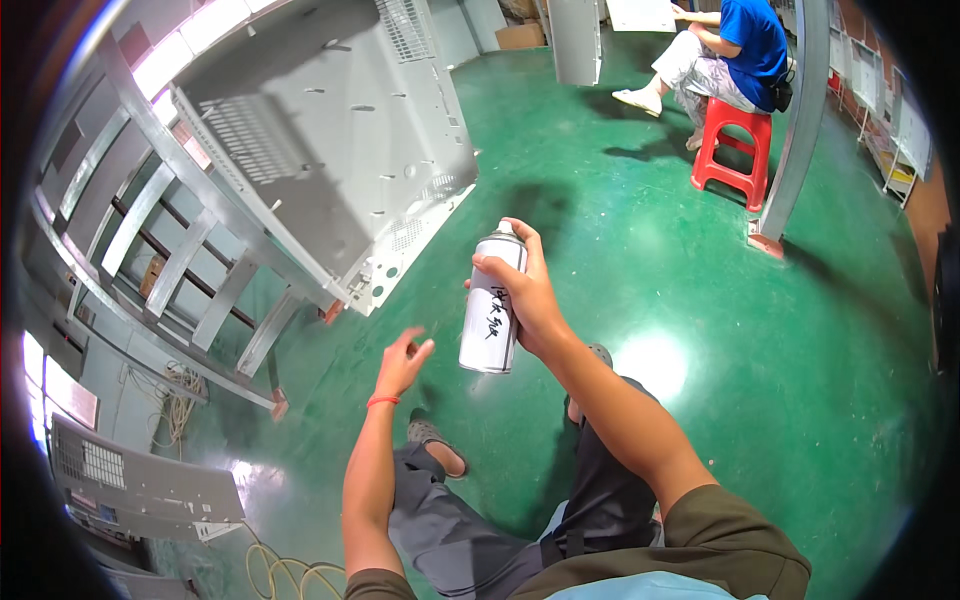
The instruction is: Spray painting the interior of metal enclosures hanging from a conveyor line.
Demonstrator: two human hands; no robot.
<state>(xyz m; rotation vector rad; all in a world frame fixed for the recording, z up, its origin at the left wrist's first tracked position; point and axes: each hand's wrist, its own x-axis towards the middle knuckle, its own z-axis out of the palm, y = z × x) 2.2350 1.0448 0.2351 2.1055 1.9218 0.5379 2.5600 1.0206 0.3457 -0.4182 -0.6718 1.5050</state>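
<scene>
White spray can (490, 305), upright in the right hand's (528, 295) grip, forefinger on its nozzle; left hand (402, 365), fingers loosely spread and empty, hangs just beside, lower left.

A glossy green floor (640, 250) reflects overhead light. A grey metal rack (170, 240) holds a perforated panel (330, 130) at left. Far off, a person (720, 50) sits on a red stool (735, 145) beside a grey post (800, 110).

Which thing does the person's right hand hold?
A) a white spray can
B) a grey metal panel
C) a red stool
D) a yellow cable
A: the right hand is wrapped around the white spray can, with one finger on its top, while the left hand is empty.
</scene>
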